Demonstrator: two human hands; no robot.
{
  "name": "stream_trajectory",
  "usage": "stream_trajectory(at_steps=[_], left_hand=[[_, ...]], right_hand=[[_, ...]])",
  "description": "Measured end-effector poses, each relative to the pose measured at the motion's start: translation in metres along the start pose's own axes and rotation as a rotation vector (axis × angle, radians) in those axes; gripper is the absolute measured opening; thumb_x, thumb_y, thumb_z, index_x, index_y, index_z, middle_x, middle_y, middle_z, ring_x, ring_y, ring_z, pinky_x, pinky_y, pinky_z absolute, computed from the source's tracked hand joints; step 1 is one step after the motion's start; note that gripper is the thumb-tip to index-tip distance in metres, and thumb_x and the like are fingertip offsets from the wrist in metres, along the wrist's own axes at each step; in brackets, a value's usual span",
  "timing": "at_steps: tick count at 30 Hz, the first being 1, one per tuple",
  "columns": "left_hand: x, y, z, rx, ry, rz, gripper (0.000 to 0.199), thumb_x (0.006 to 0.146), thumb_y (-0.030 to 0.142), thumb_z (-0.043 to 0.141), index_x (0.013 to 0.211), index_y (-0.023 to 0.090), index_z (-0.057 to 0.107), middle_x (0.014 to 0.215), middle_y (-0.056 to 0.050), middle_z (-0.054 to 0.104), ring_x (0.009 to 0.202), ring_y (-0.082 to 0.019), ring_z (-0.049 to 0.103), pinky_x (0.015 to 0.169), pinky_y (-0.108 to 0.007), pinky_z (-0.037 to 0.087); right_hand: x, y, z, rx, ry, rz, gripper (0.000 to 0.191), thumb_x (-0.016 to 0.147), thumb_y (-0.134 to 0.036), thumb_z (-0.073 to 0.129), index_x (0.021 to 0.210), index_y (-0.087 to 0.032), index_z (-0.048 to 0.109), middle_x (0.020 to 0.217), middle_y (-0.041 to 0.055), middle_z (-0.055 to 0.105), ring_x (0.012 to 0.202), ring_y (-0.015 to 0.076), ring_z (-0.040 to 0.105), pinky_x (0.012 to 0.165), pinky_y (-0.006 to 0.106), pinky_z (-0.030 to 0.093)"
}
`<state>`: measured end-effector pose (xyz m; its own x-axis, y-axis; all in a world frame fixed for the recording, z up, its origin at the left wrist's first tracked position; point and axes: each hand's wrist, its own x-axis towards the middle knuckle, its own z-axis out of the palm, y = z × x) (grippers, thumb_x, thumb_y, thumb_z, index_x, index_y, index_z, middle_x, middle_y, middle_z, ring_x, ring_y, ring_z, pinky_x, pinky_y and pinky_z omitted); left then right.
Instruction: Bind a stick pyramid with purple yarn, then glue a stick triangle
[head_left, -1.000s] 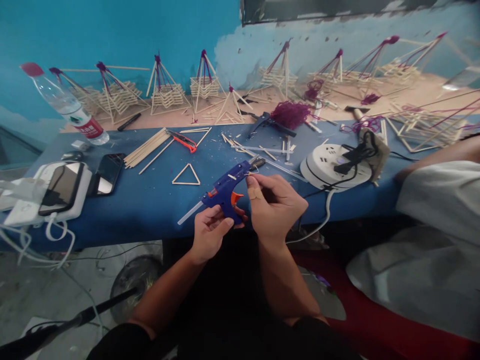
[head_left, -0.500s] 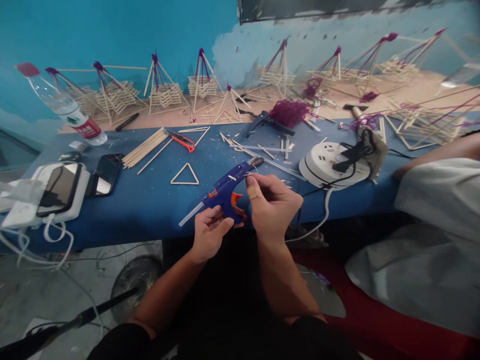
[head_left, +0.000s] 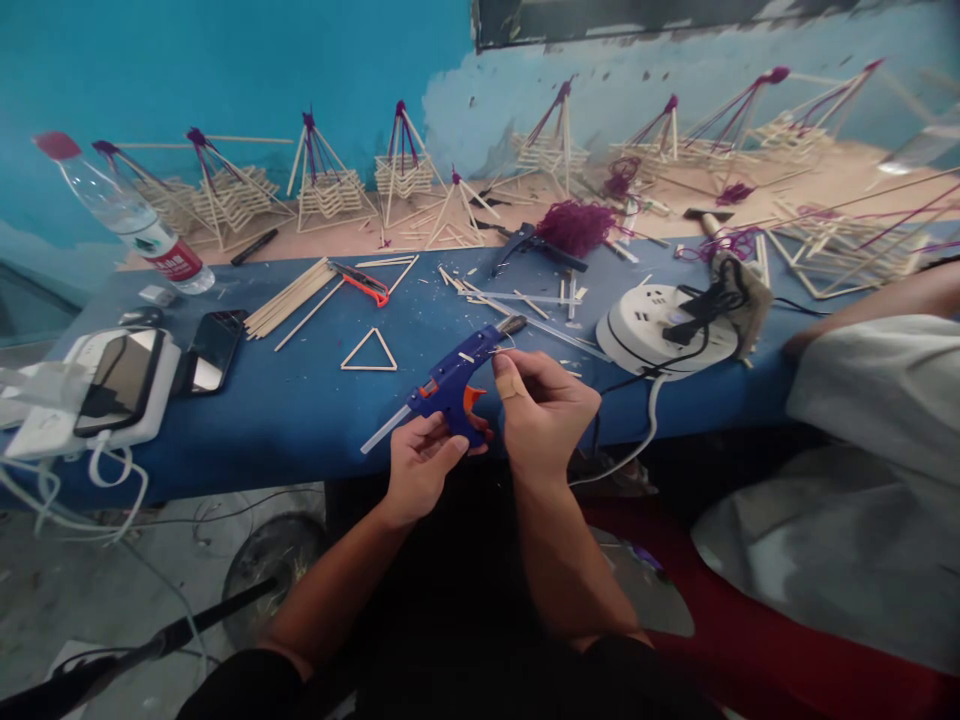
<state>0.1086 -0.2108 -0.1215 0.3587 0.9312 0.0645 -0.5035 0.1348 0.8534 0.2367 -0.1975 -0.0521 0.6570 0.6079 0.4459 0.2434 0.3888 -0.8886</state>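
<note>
A blue glue gun [head_left: 455, 372] with an orange trigger hangs over the table's front edge, its handle in my left hand [head_left: 421, 462]. A clear glue stick [head_left: 385, 428] sticks out of its rear end. My right hand [head_left: 549, 408], a band on its thumb, is pinched beside the gun's front part; a thin pale strand shows at the fingertips, too fine to make out fully. On the blue cloth left of the gun lies a small stick triangle [head_left: 369, 367]. Behind it are an orange cutter [head_left: 365, 284] and a bundle of thin sticks [head_left: 289, 298].
A round white power strip [head_left: 667, 330] stands to the right, its cable hanging over the edge. Stick structures [head_left: 330, 192] line the wall. Phones [head_left: 216, 345] and a bottle [head_left: 169, 250] are at left, purple yarn [head_left: 576, 228] at the back. A person's arm [head_left: 877, 300] rests at right.
My right hand has shifted very slightly left. The glue gun stays almost in place in my left hand.
</note>
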Motion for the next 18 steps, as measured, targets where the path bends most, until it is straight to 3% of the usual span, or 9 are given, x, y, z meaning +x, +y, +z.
stream_trajectory(at_steps=[11,18], left_hand=[[-0.001,-0.004,-0.001,-0.005,0.002,0.034,0.034,0.089,0.041,0.092,0.109,0.015,0.085,0.106,-0.013,0.086,0.096,-0.028,0.086,0.083,-0.038,0.075],[0.001,0.011,0.002,0.013,0.082,0.108,0.03,0.088,0.04,0.093,0.104,0.015,0.086,0.104,-0.013,0.087,0.092,-0.025,0.086,0.082,-0.033,0.074]], right_hand=[[0.0,-0.001,0.002,0.102,0.033,0.188,0.014,0.076,-0.035,0.085,0.073,-0.021,0.084,0.06,-0.0032,0.064,0.053,0.0093,0.048,0.05,0.026,0.039],[-0.005,0.002,-0.005,0.018,-0.002,0.215,0.018,0.075,-0.039,0.083,0.074,-0.021,0.081,0.059,-0.0027,0.062,0.056,0.0112,0.049,0.054,0.028,0.042]])
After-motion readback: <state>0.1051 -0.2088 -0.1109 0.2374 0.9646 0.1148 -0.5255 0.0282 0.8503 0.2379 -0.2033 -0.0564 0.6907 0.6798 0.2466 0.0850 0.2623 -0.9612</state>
